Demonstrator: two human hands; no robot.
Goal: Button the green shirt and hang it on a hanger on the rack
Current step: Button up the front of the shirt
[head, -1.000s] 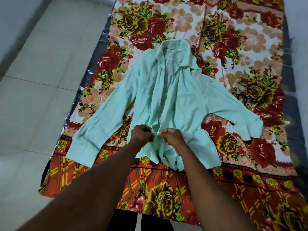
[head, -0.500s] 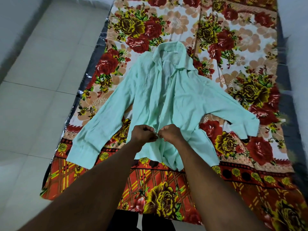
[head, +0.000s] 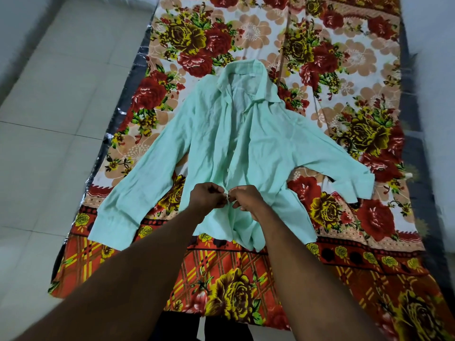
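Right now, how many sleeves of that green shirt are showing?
2, both on the green shirt: the left-side sleeve spreads toward the floral sheet's left edge, the right-side sleeve toward its right. Neither is hidden.

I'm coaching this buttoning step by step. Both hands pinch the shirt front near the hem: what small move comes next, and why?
Probably finish fastening at the pinched spot before moving up. The left hand and right hand pinch the front edges of the green shirt together low down, and the front above looks open up to the collar, so this closure seems unfinished.
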